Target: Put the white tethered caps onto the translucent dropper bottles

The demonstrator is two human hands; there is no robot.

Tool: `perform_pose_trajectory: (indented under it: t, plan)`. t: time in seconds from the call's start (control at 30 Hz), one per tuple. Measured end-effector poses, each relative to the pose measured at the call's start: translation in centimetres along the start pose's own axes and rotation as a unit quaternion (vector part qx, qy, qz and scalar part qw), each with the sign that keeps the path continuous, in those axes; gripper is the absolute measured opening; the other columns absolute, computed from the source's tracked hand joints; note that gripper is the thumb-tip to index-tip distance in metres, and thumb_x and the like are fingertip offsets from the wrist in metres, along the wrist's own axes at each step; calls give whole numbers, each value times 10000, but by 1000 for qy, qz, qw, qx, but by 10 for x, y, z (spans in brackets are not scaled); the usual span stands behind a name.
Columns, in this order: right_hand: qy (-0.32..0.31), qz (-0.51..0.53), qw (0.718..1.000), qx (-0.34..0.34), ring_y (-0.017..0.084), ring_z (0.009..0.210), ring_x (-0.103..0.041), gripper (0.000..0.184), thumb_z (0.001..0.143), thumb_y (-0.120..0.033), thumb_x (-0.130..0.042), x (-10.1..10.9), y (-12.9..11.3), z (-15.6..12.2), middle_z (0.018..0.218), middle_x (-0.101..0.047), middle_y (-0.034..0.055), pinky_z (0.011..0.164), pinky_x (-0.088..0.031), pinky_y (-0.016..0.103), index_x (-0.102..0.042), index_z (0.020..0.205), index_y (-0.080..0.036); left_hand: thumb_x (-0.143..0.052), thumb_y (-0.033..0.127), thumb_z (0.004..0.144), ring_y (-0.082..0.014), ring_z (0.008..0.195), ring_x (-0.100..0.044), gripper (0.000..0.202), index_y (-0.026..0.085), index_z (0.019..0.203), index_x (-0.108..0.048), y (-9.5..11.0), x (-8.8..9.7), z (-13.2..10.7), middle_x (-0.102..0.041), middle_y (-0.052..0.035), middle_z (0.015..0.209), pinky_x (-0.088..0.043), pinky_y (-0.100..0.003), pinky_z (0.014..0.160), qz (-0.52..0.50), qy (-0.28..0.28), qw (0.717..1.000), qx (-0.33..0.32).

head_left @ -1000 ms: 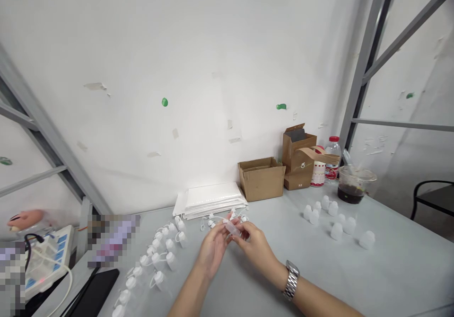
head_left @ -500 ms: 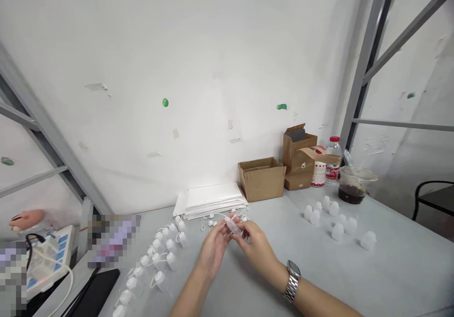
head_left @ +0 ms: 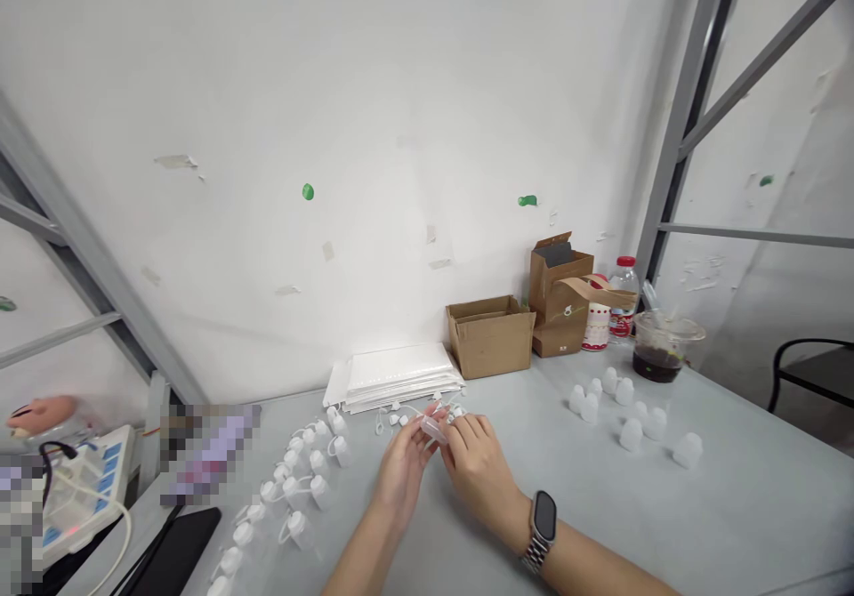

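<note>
A small translucent plastic bottle (head_left: 433, 429) lies tilted between my two hands over the middle of the table. My left hand (head_left: 400, 470) grips it from the left, with fingers curled around its upper part. My right hand (head_left: 481, 464), with a watch at the wrist, is closed at the bottle's right end; its fingertips are partly hidden. Small white caps with loop straps (head_left: 395, 419) lie just beyond my hands. To the left stand several capped translucent bottles (head_left: 318, 491) with strap loops, in slanting rows. Several frosted bottle pieces without straps (head_left: 631, 434) stand on the right.
Behind my hands lie a stack of white sheets or packets (head_left: 393, 377) and an open cardboard box (head_left: 490, 340). A brown paper bag (head_left: 557, 311), a red-capped bottle (head_left: 624, 298) and a bowl of dark liquid (head_left: 657, 356) stand back right. A power strip (head_left: 93, 489) and black phone-like slab (head_left: 174, 551) are left.
My right hand has rolled over, its back now facing up and its fingers over the bottle's right end. The bottle stays in my left hand, turned slightly.
</note>
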State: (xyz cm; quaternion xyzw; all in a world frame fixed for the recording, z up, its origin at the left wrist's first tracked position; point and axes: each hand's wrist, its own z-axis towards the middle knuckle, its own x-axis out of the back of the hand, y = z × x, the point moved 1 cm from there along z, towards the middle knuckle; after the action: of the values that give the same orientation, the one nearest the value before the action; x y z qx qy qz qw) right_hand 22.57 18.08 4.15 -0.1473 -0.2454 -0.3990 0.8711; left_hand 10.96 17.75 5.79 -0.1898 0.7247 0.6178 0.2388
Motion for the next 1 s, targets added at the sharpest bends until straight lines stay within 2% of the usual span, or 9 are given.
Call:
perform_pose_trajectory:
  t: [0.1, 0.47, 0.57, 0.63, 0.7, 0.77, 0.87, 1.0]
  plan:
    - [15, -7, 1000, 11, 176, 648, -412, 206, 829, -58, -388, 1, -2, 0, 663, -525, 42, 632, -312, 301, -537, 726, -156, -461, 255, 796, -220, 1152, -485, 320, 166, 1057, -624, -1, 1, 0, -640, -90, 1115, -301, -363, 1001, -22, -10, 1000, 15]
    - [12, 13, 999, -34, 179, 658, -434, 163, 816, -80, -413, 2, -3, -1, 671, -533, 46, 633, -332, 310, -534, 735, -152, -422, 245, 806, -219, 1151, -484, 335, 157, 1064, -617, 3, 1, 0, -636, -93, 1115, -284, -372, 1016, -61, -54, 996, 36]
    - [0, 47, 998, -52, 185, 684, -463, 144, 823, -106, -423, 2, -4, -2, 700, -555, 49, 648, -351, 317, -547, 774, -160, -434, 236, 790, -224, 1145, -487, 317, 145, 1016, -636, 3, 1, -1, -639, -98, 1104, -297, -367, 1007, -71, -54, 995, 42]
    - [-22, 104, 990, -89, 181, 689, -484, 105, 816, -139, -459, 2, -4, -3, 712, -566, 42, 658, -366, 317, -555, 787, -171, -440, 242, 781, -228, 1149, -482, 312, 143, 999, -640, 3, 1, 0, -637, -100, 1106, -304, -366, 1001, -67, -49, 996, 44]
    - [-57, 176, 970, -157, 171, 674, -499, 66, 795, -173, -507, 3, -4, -3, 707, -576, 29, 660, -381, 309, -565, 762, -181, -441, 244, 774, -230, 1156, -475, 313, 145, 995, -640, 4, 1, 0, -634, -99, 1111, -308, -365, 998, -59, -42, 996, 45]
    - [-94, 245, 933, -245, 167, 673, -513, 50, 763, -204, -554, 4, -4, -1, 701, -592, 23, 660, -393, 297, -579, 726, -181, -437, 236, 771, -230, 1157, -472, 310, 144, 984, -642, 4, 0, -1, -634, -99, 1109, -310, -364, 994, -54, -37, 997, 45]
    - [-125, 348, 862, -347, 168, 690, -534, 78, 722, -245, -597, 5, -4, 4, 712, -627, 24, 656, -407, 279, -609, 712, -169, -434, 226, 768, -231, 1144, -483, 300, 138, 962, -646, 5, -1, -1, -633, -101, 1107, -319, -360, 982, -58, -41, 997, 41]
    - [-120, 468, 767, -421, 156, 640, -543, 134, 647, -287, -663, 5, -4, 10, 659, -642, 14, 623, -416, 263, -636, 658, -156, -439, 245, 763, -235, 1124, -497, 307, 130, 963, -641, 4, 0, 0, -630, -108, 1107, -343, -357, 956, -65, -44, 996, 43]
